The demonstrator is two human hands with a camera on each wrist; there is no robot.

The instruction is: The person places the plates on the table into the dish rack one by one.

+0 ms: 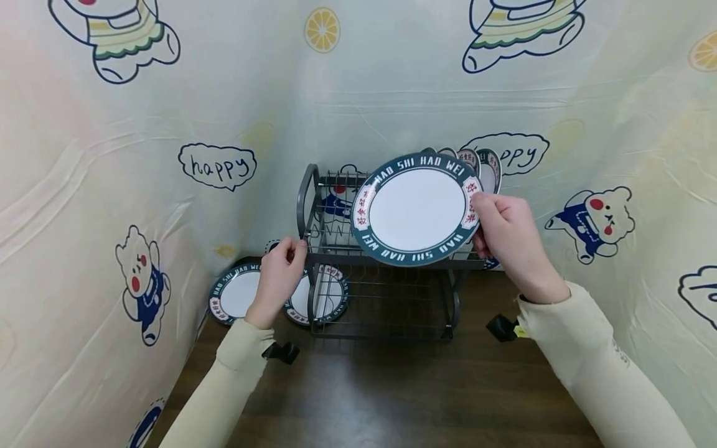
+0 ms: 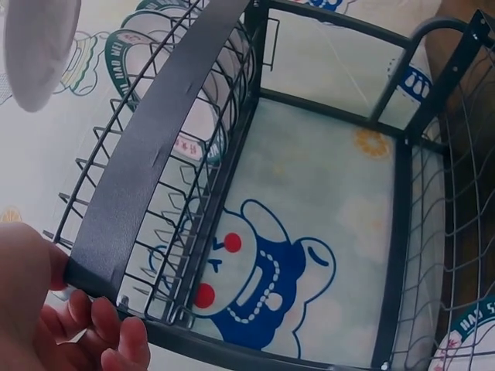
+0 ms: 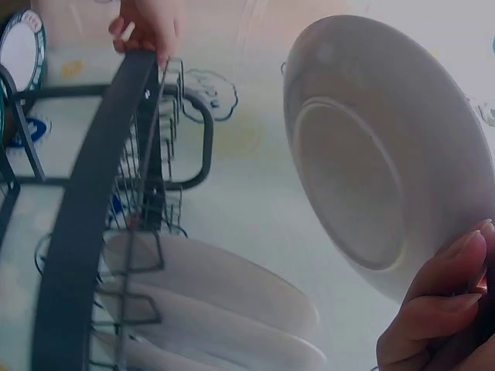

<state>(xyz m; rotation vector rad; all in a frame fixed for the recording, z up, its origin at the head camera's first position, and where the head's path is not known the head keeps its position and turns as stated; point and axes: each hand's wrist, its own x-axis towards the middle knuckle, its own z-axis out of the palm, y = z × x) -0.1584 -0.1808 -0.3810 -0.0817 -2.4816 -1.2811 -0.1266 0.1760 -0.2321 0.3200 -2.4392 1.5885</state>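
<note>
My right hand [image 1: 512, 239] pinches the right rim of a white plate [image 1: 417, 210] with a green lettered border. It holds the plate up in front of the upper tier of a dark metal dish rack [image 1: 336, 259]; the right wrist view catches the plate's plain white back [image 3: 348, 185]. At the rack's front left corner, my left hand [image 1: 282, 274] grips the frame, thumb and curled fingers about the corner in the left wrist view. Several matching plates [image 3: 209, 290] stand on edge in the upper tier's right part, partly hidden behind the held plate in the head view.
Two more such plates lean low at the left: one plate [image 1: 238, 295] beside the rack, another plate [image 1: 330, 292] seen through its lower side. The rack stands on a dark wooden surface [image 1: 358, 392]. A printed cloth [image 1: 364, 118] hangs behind and along both sides.
</note>
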